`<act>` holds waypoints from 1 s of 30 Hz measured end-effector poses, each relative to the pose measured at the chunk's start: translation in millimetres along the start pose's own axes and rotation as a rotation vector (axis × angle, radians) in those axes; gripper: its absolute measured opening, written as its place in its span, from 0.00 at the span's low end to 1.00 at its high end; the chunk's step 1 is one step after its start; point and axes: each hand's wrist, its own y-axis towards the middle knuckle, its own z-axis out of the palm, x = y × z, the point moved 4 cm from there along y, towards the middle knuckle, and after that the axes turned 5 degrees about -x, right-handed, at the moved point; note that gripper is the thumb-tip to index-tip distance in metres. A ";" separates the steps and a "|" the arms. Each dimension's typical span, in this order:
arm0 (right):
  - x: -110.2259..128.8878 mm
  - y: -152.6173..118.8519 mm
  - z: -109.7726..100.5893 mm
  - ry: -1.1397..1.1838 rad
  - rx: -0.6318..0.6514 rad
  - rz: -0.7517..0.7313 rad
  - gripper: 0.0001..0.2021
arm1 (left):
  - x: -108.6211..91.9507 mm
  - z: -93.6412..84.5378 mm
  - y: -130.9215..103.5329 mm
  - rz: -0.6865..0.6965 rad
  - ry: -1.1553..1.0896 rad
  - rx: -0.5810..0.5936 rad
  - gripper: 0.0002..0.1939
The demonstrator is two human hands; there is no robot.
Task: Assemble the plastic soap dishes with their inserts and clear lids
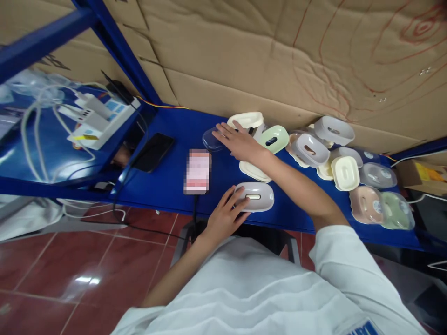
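My left hand (225, 216) grips the left end of a pale grey-lilac soap dish (263, 200) near the table's front edge, with fingers on its top and the thumb at its near side. A cream oval piece shows in the slot of that dish. My right hand (240, 143) reaches across, fingers stretched out, its fingertips over the right edge of a clear plastic lid (210, 139). Close by that hand are a cream soap dish (249, 119), a light green dish (279, 137) and another cream piece (253, 172), partly covered by my forearm.
A lit phone (197, 171) and a dark phone (153, 152) lie to the left on the blue table (167, 186). Several soap dishes and clear lids (379, 175) are heaped at the right. A power strip (108, 121) with cables stands far left, before a cardboard wall (223, 70).
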 end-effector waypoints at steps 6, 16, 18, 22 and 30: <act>-38.2 71.8 17.2 0.062 0.215 0.020 0.41 | 1.5 -1.1 -2.4 -0.030 -0.042 -0.015 0.22; -14.0 50.2 16.8 0.107 0.165 0.082 0.48 | 1.9 -3.3 4.6 -0.057 -0.103 -0.012 0.20; -21.0 68.2 27.3 0.137 0.219 0.113 0.49 | 1.5 -3.5 4.5 -0.050 -0.102 -0.017 0.20; -17.6 61.7 5.4 0.223 0.123 0.120 0.41 | 3.0 -4.7 0.7 -0.108 -0.130 -0.019 0.20; 52.1 -172.0 -51.0 0.458 -0.200 0.305 0.33 | 20.7 -1.3 -4.8 -0.441 -0.372 0.008 0.48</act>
